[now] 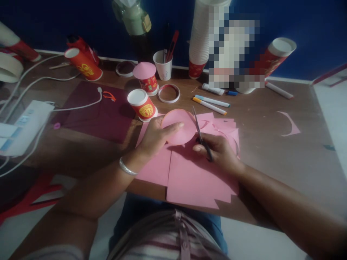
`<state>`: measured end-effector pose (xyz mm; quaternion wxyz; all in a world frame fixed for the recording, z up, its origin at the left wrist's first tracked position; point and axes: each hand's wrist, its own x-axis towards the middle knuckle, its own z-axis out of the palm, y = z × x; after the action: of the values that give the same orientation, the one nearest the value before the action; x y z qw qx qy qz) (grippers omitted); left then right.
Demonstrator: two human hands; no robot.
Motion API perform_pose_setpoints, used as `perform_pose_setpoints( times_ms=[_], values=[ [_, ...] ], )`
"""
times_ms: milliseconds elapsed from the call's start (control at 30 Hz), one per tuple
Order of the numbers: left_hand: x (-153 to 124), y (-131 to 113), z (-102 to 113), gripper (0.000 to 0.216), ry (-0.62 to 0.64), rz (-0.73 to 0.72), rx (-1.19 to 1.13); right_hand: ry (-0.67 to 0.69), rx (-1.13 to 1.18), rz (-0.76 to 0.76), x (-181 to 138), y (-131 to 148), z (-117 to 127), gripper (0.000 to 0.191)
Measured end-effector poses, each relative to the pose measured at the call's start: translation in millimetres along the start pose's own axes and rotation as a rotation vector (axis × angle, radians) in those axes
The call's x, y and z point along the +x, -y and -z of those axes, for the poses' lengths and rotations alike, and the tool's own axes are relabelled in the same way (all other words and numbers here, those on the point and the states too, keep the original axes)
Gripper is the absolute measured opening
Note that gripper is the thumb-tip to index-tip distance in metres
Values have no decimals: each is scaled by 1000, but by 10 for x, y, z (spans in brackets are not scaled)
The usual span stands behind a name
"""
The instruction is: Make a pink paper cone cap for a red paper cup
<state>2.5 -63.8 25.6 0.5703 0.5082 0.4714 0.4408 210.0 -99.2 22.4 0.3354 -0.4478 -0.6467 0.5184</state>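
Observation:
My left hand (158, 135) is closed on a round pink paper disc (181, 124), thumb flat on top and fingers beneath. The disc has a thin orange line round its edge. In my right hand (218, 148) I grip a pair of scissors (201, 135) with dark handles. Their blades point up and away from me, right beside the disc's right edge; whether they touch it I cannot tell. Below both hands lie overlapping pink paper sheets (195, 177), with curved offcuts (217, 126) on top at the right.
Beyond the paper stand a red cup (146, 110), a cup with a pink cone (145, 70), a tape roll (168, 94) and markers (211, 104). A tall cup stack (199, 39) is behind. Left are a white power strip (24, 126) and cables. A pink scrap (291, 124) lies right.

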Motion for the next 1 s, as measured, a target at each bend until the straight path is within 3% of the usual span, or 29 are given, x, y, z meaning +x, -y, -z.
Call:
perform_pose_setpoints(
  times_ms=[333, 567, 1000],
  values=[
    [7, 13, -1, 28, -30, 17, -11, 10, -13, -1, -7, -21, 18, 56],
    [33, 26, 35, 32, 18, 76, -66, 22, 8, -11, -14, -33, 34, 54],
    [26, -75, 56, 31, 3, 80, 35, 43, -36, -77, -46, -63, 79, 48]
  ],
)
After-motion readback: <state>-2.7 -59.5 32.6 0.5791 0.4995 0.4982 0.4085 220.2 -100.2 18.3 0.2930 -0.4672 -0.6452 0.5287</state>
